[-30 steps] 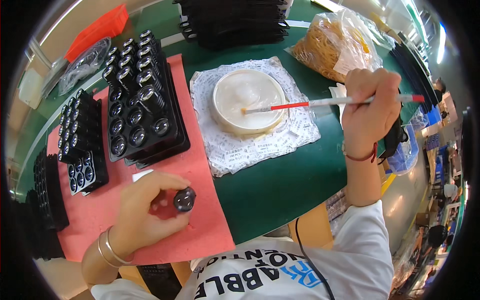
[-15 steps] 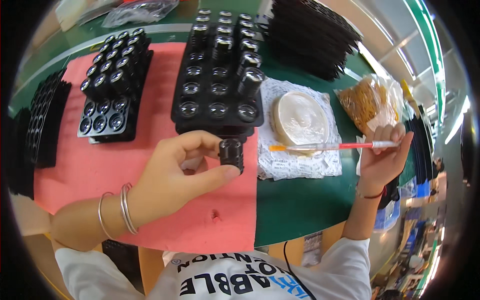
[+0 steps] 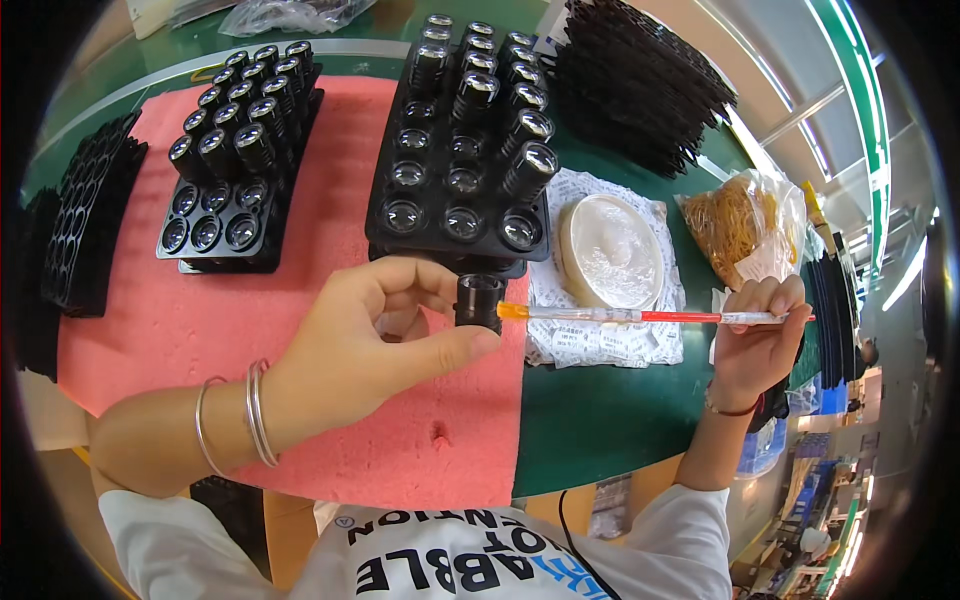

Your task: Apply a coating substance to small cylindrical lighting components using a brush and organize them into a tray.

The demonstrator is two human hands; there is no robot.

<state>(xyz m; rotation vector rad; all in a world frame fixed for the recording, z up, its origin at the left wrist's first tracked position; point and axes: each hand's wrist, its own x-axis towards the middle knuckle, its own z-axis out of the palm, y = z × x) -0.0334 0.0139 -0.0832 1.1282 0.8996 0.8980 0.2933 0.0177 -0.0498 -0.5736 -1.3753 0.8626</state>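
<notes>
My left hand (image 3: 350, 345) pinched the small, rigid lens barrel (image 3: 479, 301) by its sides, glass likely fragile; right fingers (image 3: 765, 300) gripped the light brush (image 3: 640, 316).

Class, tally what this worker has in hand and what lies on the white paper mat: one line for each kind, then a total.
Small black lens barrel, pinched in the left hand: 1
Thin brush with orange tip, in the right hand: 1
Round cream dish on the paper mat: 1
Total: 3

A clear bag of yellow bands (image 3: 745, 225) lies at the right, another clear bag (image 3: 290, 14) at the top edge.
</notes>
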